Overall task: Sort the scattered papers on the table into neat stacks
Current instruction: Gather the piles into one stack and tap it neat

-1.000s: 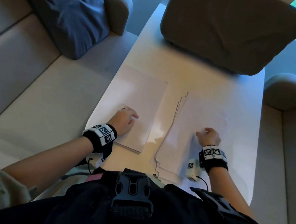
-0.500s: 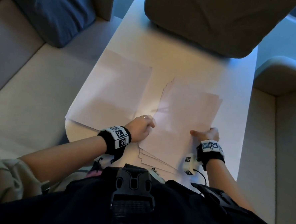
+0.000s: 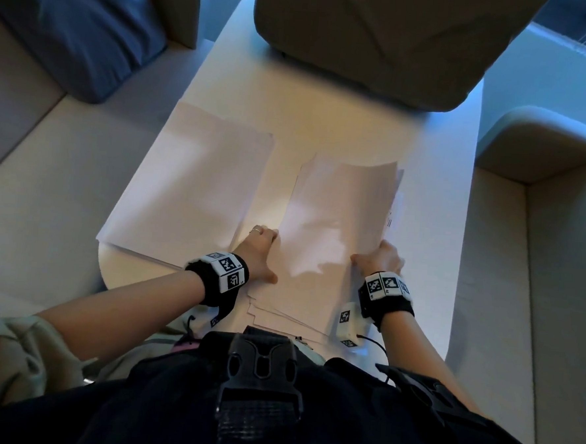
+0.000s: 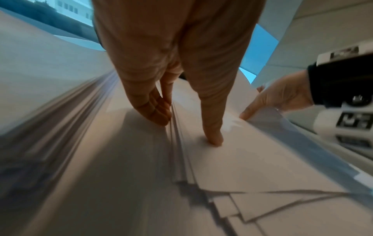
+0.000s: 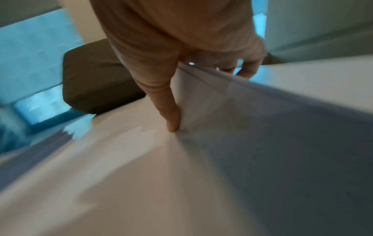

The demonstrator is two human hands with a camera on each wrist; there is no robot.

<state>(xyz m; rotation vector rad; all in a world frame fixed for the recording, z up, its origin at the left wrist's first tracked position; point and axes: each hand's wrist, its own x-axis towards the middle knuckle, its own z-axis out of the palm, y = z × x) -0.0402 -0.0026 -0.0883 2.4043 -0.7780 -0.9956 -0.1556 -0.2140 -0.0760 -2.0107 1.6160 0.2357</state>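
Observation:
Two lots of white paper lie on the white table (image 3: 434, 182). The left stack (image 3: 191, 181) is flat and fairly square. The right pile (image 3: 333, 217) is loose, with several sheets fanned out at its near end (image 3: 279, 318). My left hand (image 3: 260, 252) sits at that pile's left edge: the fingers (image 4: 159, 115) push against the side and the thumb (image 4: 214, 138) presses on top. My right hand (image 3: 380, 261) pinches the pile's right edge, thumb (image 5: 171, 118) on top and fingers behind, and the upper sheets curve upward there.
A brown cushion (image 3: 381, 38) covers the far end of the table. A blue cushion (image 3: 73, 26) lies on the beige sofa seat (image 3: 46, 189) to the left. An armrest (image 3: 543, 141) rises on the right. A printed sheet (image 3: 392, 221) peeks out under the right pile.
My left hand left the left stack and moved right to the loose pile's left edge. My right hand raised the upper sheets' right edge. The pile has turned straighter.

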